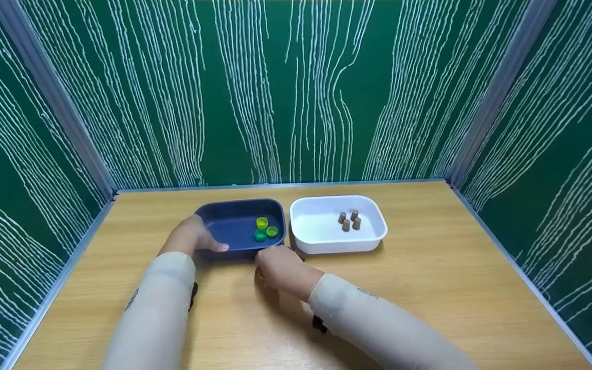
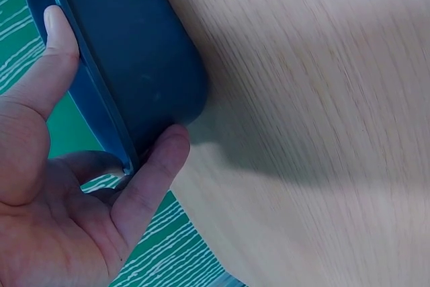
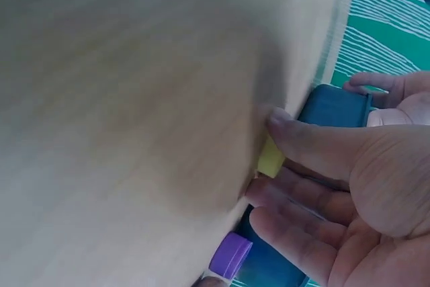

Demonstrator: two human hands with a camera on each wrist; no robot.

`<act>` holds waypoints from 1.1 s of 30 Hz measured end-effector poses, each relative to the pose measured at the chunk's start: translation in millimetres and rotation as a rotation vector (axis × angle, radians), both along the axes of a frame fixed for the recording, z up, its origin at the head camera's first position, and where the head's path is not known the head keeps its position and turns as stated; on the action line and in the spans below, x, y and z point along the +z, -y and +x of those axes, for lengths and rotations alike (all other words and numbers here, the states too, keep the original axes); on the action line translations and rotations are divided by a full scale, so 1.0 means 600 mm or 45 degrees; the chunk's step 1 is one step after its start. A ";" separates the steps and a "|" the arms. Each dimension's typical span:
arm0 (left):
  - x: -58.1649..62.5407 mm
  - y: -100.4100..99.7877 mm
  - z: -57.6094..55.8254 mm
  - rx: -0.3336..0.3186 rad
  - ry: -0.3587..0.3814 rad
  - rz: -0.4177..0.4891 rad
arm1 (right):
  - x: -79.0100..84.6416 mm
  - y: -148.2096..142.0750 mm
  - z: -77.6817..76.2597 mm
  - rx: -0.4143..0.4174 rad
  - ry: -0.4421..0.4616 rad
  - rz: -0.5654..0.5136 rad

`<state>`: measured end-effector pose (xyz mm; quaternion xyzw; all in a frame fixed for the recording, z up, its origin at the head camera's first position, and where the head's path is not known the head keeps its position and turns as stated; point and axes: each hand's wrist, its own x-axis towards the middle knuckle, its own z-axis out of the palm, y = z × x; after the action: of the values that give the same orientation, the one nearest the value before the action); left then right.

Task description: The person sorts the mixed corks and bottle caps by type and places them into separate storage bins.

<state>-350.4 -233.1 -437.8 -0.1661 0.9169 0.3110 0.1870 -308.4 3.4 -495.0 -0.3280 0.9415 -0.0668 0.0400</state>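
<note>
My left hand (image 1: 193, 236) grips the left end of a dark blue tray (image 1: 224, 221), its thumb (image 2: 59, 28) over the front rim and the other fingers around the end wall. Inside that tray lie several small green and yellow caps (image 1: 261, 223). Just in front of the tray, my right hand (image 1: 281, 268) is low at the table. In the right wrist view it pinches a yellow cap (image 3: 271, 158) between thumb and fingers. Close by its fingertips sits a purple cap (image 3: 230, 255), mostly covered by the hand in the head view.
To the right of the dark tray stands a white tray (image 1: 309, 226) with several brown cork-like pegs (image 1: 356, 223) in it. Green panels (image 1: 296, 128) with white wavy lines wall in the wooden table (image 1: 429, 288) at the back and both sides.
</note>
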 end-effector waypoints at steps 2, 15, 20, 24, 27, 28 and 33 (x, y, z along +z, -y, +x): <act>0.003 0.002 0.002 0.005 0.000 0.003 | 0.002 0.006 0.000 -0.013 0.009 0.015; 0.008 0.002 0.009 -0.022 -0.011 -0.009 | 0.012 0.006 0.005 -0.003 0.037 0.026; 0.002 0.002 0.003 -0.030 -0.004 -0.039 | 0.028 0.001 0.005 0.041 -0.009 -0.010; -0.003 0.004 -0.002 -0.017 0.004 -0.030 | 0.051 0.002 0.000 -0.002 0.081 -0.030; -0.006 0.004 -0.005 -0.018 -0.001 -0.035 | 0.070 0.003 -0.007 -0.051 0.147 -0.036; -0.006 0.004 -0.005 -0.020 -0.007 -0.041 | 0.075 0.004 -0.010 -0.067 0.166 -0.047; 0.000 0.003 0.002 -0.056 -0.035 -0.047 | 0.093 0.004 -0.026 -0.094 0.178 -0.118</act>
<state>-349.3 -235.2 -437.7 -0.1448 0.9284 0.2921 0.1782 -324.3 0.9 -439.0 -0.2893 0.9437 -0.1343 0.0880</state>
